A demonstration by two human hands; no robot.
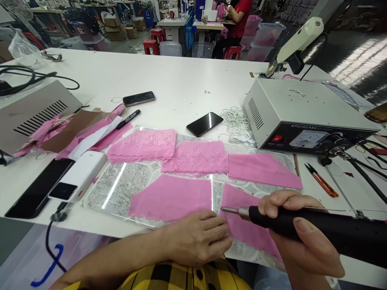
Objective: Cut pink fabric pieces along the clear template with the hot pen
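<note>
Past the far edge of the white worktop, I see a pale grey floor, with red stools standing near white tables. Toward the left I make out cardboard boxes, a blue bin just beyond them, and more tables along the back. Clear plastic tubs stand stacked right of centre. At my far right, bright streaks of light cross a dark, glossy surface; I can't tell whether it is floor.

Left hand palm-down, right hand curled
</note>
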